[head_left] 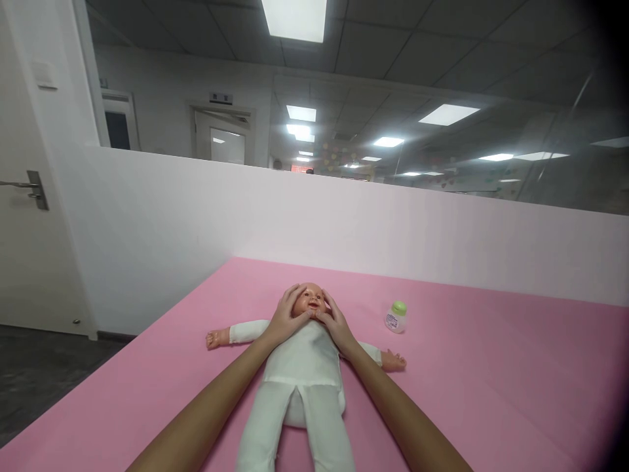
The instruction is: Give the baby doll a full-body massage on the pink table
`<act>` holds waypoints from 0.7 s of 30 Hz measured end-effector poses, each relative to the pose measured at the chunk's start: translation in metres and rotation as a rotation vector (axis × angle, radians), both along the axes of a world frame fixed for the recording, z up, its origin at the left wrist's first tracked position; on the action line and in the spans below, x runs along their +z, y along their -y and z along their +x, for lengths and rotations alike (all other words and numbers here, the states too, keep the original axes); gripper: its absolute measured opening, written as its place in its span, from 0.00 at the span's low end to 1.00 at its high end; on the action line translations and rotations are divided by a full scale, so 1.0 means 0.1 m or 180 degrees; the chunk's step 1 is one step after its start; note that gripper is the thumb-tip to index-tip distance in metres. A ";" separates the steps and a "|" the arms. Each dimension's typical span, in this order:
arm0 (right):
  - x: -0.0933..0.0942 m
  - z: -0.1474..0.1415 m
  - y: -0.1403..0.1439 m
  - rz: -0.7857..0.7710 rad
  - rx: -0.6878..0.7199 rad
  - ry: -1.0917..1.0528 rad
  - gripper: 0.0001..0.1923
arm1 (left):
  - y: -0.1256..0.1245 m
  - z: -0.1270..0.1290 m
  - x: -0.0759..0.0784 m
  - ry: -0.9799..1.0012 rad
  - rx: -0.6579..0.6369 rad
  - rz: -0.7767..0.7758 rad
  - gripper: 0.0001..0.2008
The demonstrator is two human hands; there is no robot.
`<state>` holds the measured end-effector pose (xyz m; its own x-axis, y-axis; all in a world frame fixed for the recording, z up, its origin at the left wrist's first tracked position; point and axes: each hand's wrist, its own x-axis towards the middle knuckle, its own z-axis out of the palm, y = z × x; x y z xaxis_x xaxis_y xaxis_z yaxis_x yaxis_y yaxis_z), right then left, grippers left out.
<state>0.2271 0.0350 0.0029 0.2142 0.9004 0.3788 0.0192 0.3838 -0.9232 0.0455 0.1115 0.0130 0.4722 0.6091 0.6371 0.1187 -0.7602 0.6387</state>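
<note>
A baby doll [304, 357] lies on its back, face up, with a hard plastic head and a white cloth body. Its arms are spread to the sides and its legs point toward me. My left hand [286, 316] rests along the left side of the doll's head [313, 298], fingers stretched up by the forehead, thumb at the chin. On the opposite side, my right hand [337, 322] lies against the cheek, fingers also extended and thumb near the chin. Both thumbs almost meet below the mouth. The hands partly hide the sides of the head.
A small clear bottle with a green cap [396, 317] stands on the pink table [472, 380], right of the doll. A low white wall [363, 226] with glass above runs behind the table. A door [34, 196] is at the far left, beside dark floor.
</note>
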 end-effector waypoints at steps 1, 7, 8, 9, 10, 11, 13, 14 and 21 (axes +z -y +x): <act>0.00 0.00 0.00 -0.0005 -0.0002 -0.0004 0.41 | 0.00 0.00 0.00 0.0010 -0.0010 0.0014 0.31; 0.02 -0.02 0.01 -0.0025 0.0044 -0.0122 0.38 | 0.01 -0.01 0.02 0.0018 -0.0038 -0.0012 0.30; 0.01 -0.01 0.01 -0.0017 0.0050 -0.0122 0.39 | 0.01 -0.01 0.02 0.0003 -0.0034 -0.0010 0.30; 0.01 -0.01 0.01 -0.0006 0.0045 -0.0103 0.39 | 0.01 -0.01 0.01 -0.0009 -0.0028 -0.0003 0.30; 0.01 -0.01 0.01 0.0005 0.0029 -0.0069 0.39 | 0.01 -0.01 0.01 -0.0021 -0.0023 0.0004 0.31; 0.01 0.00 0.01 0.0013 0.0000 -0.0029 0.40 | 0.01 -0.01 0.01 -0.0028 -0.0018 0.0012 0.31; 0.00 0.00 0.00 0.0020 -0.0070 0.0038 0.40 | 0.00 -0.01 0.01 -0.0030 -0.0016 0.0022 0.32; 0.00 0.01 0.00 0.0016 -0.0088 0.0053 0.40 | 0.00 0.00 0.00 -0.0028 -0.0020 0.0019 0.32; 0.01 0.01 0.00 -0.0023 -0.0072 -0.0020 0.38 | -0.01 0.00 0.00 0.0033 -0.0066 -0.0028 0.29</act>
<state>0.2276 0.0348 0.0035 0.2368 0.8980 0.3709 0.0219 0.3767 -0.9261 0.0453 0.1122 0.0126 0.4782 0.6049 0.6368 0.0965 -0.7568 0.6464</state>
